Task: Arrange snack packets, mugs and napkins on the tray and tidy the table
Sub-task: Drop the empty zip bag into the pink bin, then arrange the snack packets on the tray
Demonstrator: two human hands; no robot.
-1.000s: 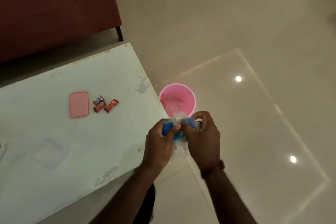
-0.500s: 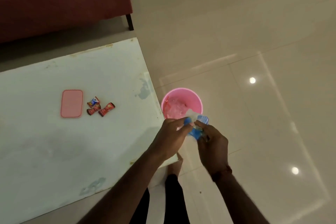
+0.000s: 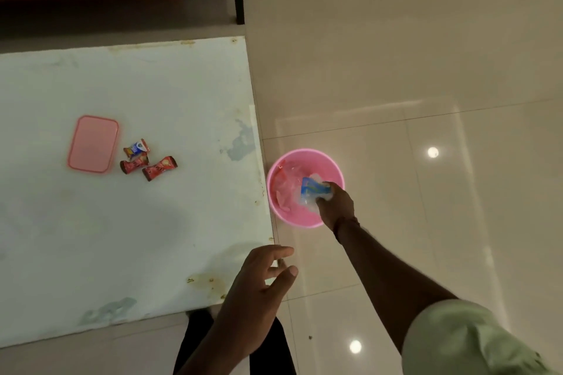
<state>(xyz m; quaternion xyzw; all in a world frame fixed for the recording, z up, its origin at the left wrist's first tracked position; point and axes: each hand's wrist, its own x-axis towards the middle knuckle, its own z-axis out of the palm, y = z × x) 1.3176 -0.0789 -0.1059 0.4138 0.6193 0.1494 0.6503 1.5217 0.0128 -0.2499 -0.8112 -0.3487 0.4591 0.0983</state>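
Partly hidden by its own knuckles, the right hand is closed around a crumpled blue-and-clear wrapper, held over the pink bin on the floor beside the table's right edge. The left hand is held empty, fingers apart, over the table's near right corner. Three snack packets are seen beside a pink lid toward the left; their print is too small to read.

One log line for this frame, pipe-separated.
phase: binning trash | right hand: holds blue wrapper inside pink bin | left hand: open, empty, at table corner | table: three packets, pink lid
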